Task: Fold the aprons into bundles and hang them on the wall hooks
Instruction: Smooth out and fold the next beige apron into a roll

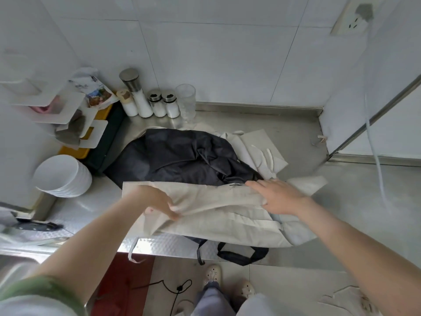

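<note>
A beige apron (216, 208) lies partly folded across the steel counter (296, 133) near its front edge. My left hand (157, 201) pinches a fold of the cloth at its left part. My right hand (276, 195) lies flat on the apron's right part, fingers straight. Behind it a dark navy apron (182, 156) sits crumpled, its straps (241, 254) hanging over the counter's front edge. A second beige apron (257, 144) lies folded further back on the right. White hooks (68, 110) stick out from the left wall, some with cloths on them.
Several white shakers (157, 106) and a clear glass (186, 99) stand against the back wall. A stack of white bowls (62, 176) sits at the left, beside a yellow tray (75, 151). A knife (34, 225) lies by the sink (13, 265). A white cable (373, 156) hangs at the right.
</note>
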`<action>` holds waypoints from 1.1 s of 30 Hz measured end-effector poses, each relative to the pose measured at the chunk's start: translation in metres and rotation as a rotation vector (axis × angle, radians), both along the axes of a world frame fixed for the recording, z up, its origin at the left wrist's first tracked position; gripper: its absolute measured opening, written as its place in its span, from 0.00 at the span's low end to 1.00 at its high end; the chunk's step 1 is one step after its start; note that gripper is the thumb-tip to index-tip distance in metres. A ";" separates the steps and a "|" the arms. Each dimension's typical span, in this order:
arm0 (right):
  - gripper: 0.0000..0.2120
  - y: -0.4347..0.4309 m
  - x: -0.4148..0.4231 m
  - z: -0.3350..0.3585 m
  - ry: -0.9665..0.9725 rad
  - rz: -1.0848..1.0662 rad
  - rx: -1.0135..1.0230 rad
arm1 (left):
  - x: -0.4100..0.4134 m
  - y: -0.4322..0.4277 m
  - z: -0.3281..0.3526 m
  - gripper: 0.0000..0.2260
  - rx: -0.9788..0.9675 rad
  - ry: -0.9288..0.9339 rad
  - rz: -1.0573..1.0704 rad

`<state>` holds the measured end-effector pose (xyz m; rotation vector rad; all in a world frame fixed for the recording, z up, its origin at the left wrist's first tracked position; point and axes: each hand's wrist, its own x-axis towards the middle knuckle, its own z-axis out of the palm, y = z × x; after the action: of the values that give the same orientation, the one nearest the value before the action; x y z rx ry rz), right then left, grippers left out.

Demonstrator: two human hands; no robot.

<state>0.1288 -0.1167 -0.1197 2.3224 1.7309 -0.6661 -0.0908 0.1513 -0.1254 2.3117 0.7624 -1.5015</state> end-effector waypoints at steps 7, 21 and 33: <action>0.30 -0.020 -0.008 -0.025 0.463 -0.257 -0.253 | 0.012 -0.002 -0.031 0.17 0.278 -0.568 -0.015; 0.10 -0.010 0.014 -0.055 -0.031 -0.711 0.068 | 0.031 0.003 -0.066 0.13 0.533 -0.357 -0.378; 0.20 -0.025 0.053 -0.029 0.118 -1.227 0.149 | 0.088 -0.044 -0.061 0.12 0.200 -0.755 -0.232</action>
<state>0.1822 -0.1422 -0.1484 3.3342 0.1547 -0.8090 -0.0024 0.1068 -0.1861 2.8827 0.4500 -0.5161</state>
